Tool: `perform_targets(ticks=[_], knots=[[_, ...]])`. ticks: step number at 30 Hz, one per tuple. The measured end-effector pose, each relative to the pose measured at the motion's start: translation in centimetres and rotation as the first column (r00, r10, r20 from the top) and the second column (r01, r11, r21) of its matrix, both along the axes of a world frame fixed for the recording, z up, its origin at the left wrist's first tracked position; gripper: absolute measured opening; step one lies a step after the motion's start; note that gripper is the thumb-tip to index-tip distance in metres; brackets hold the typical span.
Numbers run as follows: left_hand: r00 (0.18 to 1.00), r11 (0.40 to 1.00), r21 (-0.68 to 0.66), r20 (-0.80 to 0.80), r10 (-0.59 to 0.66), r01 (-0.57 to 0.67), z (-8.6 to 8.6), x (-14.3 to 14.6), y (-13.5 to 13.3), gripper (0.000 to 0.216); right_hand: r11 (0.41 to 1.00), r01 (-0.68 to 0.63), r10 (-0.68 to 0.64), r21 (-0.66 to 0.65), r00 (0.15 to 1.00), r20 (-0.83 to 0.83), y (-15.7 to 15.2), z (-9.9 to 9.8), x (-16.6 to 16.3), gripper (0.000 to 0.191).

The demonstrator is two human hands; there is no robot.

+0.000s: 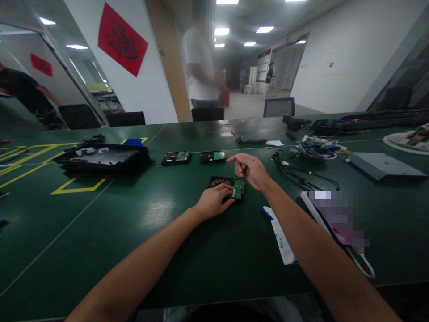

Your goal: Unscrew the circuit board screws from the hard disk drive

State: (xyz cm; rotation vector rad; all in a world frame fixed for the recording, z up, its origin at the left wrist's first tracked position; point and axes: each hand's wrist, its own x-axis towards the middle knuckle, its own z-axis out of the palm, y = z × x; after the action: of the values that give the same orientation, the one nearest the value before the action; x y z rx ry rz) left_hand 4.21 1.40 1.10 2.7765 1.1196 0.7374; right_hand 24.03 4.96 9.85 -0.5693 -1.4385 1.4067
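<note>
A black hard drive (221, 182) with a green circuit board facing up lies on the green table (187, 250) in front of me. My left hand (213, 201) rests on its near edge with the fingers curled over it, pinning it down. My right hand (252, 170) is closed round a small screwdriver (243, 167) with a yellow and black handle. The tool stands upright with its tip on the circuit board's right end.
Two more hard drives (176, 157) (212, 157) lie farther back. A black tray (102, 158) sits at left, cables (303, 172) and a grey flat box (382, 165) at right, a white label strip (282, 241) near my right forearm. A person in a white shirt (200, 67) stands beyond the table.
</note>
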Motion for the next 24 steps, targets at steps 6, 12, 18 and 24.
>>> perform_targets(ticks=[6, 12, 18, 24], knots=[[1.0, 1.0, -0.006, -0.005, 0.009, -0.009, 0.0, 0.0, -0.1, 0.026, 0.999, 0.012, -0.015, -0.038, 0.997, -0.082, -0.2, -0.4, 1.0, 0.03], [1.0, 1.0, -0.008, -0.011, 0.024, -0.024, -0.1, 0.0, 0.0, 0.026, 0.99, 0.139, -0.141, -0.029, 0.985, -0.094, -0.7, -1.1, 1.2, 0.023], [1.0, 0.999, -0.021, -0.007, 0.027, -0.027, -0.1, 0.1, -0.1, 0.026, 0.988, 0.129, -0.14, -0.089, 0.982, -0.13, -0.9, -1.6, 0.8, 0.034], [1.0, 1.0, -0.01, -0.013, 0.023, -0.023, -0.1, 0.1, -0.1, 0.027, 0.993, 0.073, -0.09, -0.092, 0.977, -0.192, -1.2, -1.6, 0.8, 0.042]])
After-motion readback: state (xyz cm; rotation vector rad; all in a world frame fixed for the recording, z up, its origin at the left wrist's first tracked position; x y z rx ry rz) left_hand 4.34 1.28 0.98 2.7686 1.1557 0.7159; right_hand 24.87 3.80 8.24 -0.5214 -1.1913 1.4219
